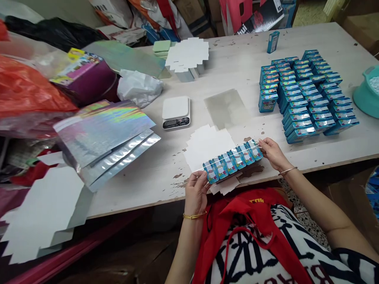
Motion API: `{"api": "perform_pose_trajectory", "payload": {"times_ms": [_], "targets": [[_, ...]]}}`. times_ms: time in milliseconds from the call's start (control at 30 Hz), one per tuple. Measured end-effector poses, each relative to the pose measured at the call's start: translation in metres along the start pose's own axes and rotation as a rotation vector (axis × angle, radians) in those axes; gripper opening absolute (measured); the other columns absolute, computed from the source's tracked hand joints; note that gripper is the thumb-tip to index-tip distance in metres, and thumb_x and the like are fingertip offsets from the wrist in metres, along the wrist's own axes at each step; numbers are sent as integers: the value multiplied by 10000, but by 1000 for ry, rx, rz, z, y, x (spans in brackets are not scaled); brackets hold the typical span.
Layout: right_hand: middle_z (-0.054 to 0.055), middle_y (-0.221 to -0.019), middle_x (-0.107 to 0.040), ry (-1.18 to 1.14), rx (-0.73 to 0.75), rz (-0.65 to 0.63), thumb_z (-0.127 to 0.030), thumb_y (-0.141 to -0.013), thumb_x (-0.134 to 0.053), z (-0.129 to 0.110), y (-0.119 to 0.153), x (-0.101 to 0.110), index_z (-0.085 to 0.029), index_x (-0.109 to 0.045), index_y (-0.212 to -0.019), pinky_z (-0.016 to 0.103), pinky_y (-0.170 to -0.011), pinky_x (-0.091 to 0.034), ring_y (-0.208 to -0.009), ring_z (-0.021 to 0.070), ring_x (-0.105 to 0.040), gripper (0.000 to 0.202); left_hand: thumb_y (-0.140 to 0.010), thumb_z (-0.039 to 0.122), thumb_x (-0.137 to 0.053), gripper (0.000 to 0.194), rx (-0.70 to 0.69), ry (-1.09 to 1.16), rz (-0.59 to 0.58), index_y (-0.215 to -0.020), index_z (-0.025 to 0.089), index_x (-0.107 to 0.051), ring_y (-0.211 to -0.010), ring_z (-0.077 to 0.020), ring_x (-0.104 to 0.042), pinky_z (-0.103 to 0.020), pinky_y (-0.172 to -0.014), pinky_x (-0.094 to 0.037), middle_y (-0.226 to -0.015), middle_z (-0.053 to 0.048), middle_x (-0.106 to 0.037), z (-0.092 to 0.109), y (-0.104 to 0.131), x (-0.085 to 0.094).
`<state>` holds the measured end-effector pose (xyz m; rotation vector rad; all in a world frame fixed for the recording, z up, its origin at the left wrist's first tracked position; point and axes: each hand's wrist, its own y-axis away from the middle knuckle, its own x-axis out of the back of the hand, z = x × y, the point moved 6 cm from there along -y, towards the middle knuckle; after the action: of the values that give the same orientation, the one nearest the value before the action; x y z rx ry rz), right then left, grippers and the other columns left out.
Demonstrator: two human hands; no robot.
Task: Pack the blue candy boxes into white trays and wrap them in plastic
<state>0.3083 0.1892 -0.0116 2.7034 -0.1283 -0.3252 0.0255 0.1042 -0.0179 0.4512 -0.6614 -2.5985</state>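
Note:
A row of several small blue printed boxes [232,161] lies slantwise near the table's front edge, over white card sheets. Across the boxes runs a thin clear strip [229,154] with shiny edges, which looks like plastic. At the row's left end my left hand [197,191] is closed, thumb and fingers pinching the strip beside the first box. My right hand [274,153] pinches at the opposite end, close to the last box. Exactly how much of the strip each hand grips is hidden by the fingers. Flat white stepped-edge cards [207,144] lie behind and under the row.
Many blue boxes [302,98] stand in rows at right, one lone box [272,42] behind them. A teal basin [367,92] sits at the right edge. A white scale [176,112], a translucent sheet [226,106], stacked white cards [188,55] and silvery pouches [106,138] occupy the middle and left.

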Motion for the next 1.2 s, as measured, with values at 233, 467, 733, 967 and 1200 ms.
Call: {"api": "perform_pose_trajectory", "payload": {"times_ms": [233,467,733,967,1200], "targets": [[23,-853,-634,39,-50,-2,-804,-616,-663,2,-13,16,-212,-574,-739,253,-651,-465,-765,145,-573,611,-592,481,-851,471,-31,-44,-30,-813,183,-560,-771,-104,-613,-204,-666,-480,-888,7,-631,1,-2,6],[44,-893,-652,210,-56,-6,-842,-668,-583,-5,-16,20,-205,-619,-804,257,-649,-460,-777,152,-575,653,-652,701,-712,595,-36,8,-29,-963,196,-661,-964,-192,-639,-273,-771,-508,-1065,-73,-680,-5,-6,10],[20,-857,-662,225,-141,-120,-730,-670,-686,12,-6,5,-215,-647,-886,250,-585,-448,-718,149,-568,560,-573,437,-835,428,143,-12,-111,-902,182,-734,-915,-203,-638,-287,-729,-496,-970,-62,-725,-30,-17,6],[-56,-649,-537,278,62,45,-664,-620,-755,13,-11,9,-250,-511,-839,225,-517,-370,-592,114,-466,528,-532,357,-855,399,162,-64,-135,-877,179,-762,-959,-245,-645,-355,-802,-516,-957,-86,-737,-15,-17,4],[-63,-638,-473,332,143,38,-673,-748,-646,12,-9,8,-269,-419,-841,233,-506,-343,-560,119,-419,473,-539,392,-867,428,147,-73,-128,-895,175,-771,-972,-250,-644,-331,-757,-523,-995,-95,-732,-9,-18,6]]}}
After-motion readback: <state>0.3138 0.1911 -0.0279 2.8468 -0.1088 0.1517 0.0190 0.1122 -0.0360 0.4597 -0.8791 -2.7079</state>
